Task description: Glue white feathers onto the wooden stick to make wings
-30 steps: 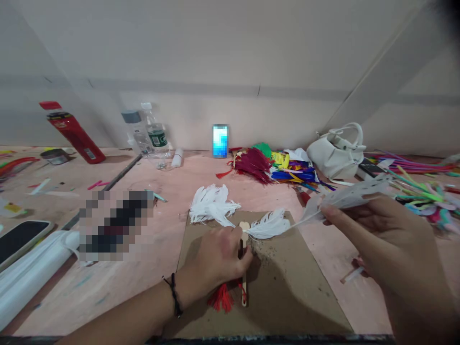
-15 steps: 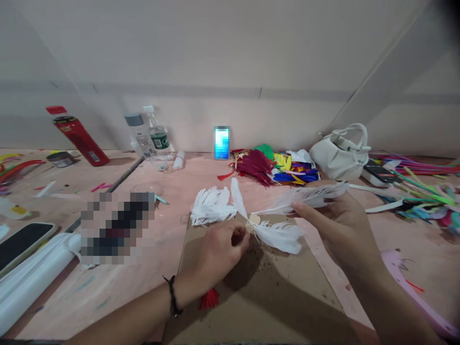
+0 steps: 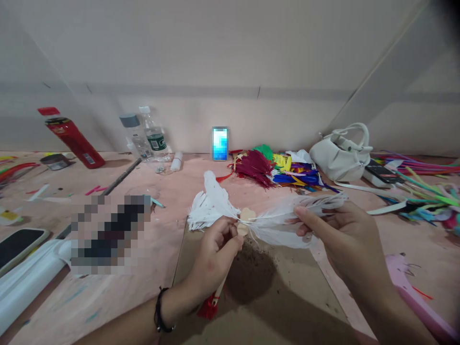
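Observation:
Near the middle, my left hand [image 3: 212, 256] is closed on a pale wooden stick [image 3: 223, 278] with a rounded, flat wooden head [image 3: 247, 215]. A red tassel [image 3: 208, 306] hangs at the stick's lower end. My right hand [image 3: 345, 239] pinches a long white feather [image 3: 280, 211] between thumb and fingers; its quill tip touches the wooden head. Below it another white feather [image 3: 278, 237] also reaches out to the right from the head. More white feathers [image 3: 206, 206] spread to the left behind my left hand. How they are fixed cannot be made out.
A brown cardboard sheet [image 3: 287, 306] lies under my hands. Behind it are coloured feathers [image 3: 253, 167], a lit phone [image 3: 220, 143] and a white handbag [image 3: 339, 155]. Bottles [image 3: 156, 141] stand at the back left; a pink glue gun [image 3: 406, 282] lies at the right.
My left hand has turned the wooden piece, baring more of its head and stick. The near-upright feather now leans left. The right-hand feather has come down over the lower one.

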Action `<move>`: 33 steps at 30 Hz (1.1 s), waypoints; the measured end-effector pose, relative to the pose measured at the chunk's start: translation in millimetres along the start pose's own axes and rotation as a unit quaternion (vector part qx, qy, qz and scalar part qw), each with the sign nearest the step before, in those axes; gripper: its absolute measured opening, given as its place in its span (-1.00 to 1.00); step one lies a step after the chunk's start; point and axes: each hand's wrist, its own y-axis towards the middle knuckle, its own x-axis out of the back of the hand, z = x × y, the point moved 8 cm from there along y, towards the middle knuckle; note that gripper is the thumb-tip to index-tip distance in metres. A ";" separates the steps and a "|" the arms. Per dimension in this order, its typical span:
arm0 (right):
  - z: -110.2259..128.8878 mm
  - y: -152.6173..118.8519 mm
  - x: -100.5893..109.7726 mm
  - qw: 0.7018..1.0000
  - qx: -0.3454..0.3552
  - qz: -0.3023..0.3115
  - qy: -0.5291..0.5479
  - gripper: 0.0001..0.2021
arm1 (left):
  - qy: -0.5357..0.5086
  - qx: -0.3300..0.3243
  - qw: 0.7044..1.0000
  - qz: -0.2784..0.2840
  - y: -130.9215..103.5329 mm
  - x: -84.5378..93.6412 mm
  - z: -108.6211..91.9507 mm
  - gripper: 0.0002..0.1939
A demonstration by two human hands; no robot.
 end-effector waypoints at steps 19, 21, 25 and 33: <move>-0.1 -5.1 -3.6 0.989 0.042 0.012 -0.140 -0.79 | -0.066 0.043 0.997 0.016 -3.5 -5.2 -4.1 -0.91; 5.6 -6.1 -4.1 0.979 0.077 0.013 -0.188 -0.83 | -0.089 0.069 0.993 0.030 -4.3 -8.7 -0.7 -0.86; 15.6 -8.0 -6.7 0.958 0.133 0.010 -0.256 -0.87 | -0.117 0.086 0.989 0.036 -5.1 -10.8 5.1 -0.79; 16.9 -12.3 -10.3 0.951 0.151 0.017 -0.268 -0.87 | -0.077 0.080 0.992 0.052 -3.6 -11.9 9.8 -0.62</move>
